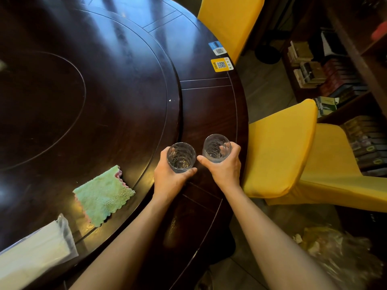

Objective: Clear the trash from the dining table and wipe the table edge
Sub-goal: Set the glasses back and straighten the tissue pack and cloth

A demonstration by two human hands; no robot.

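My left hand grips a clear drinking glass over the outer ring of the dark round dining table. My right hand grips a second clear glass just to its right, near the table edge. Both glasses stand upright and look empty. A green cloth with a pink underside lies flat on the turntable to the left of my left arm. A clear-wrapped pack of white tissues lies at the near left.
Two yellow-covered chairs stand at the table's right, one near and one farther back. Two QR stickers sit on the table rim. A clear bag with trash lies on the floor at lower right. Shelves of boxes fill the right.
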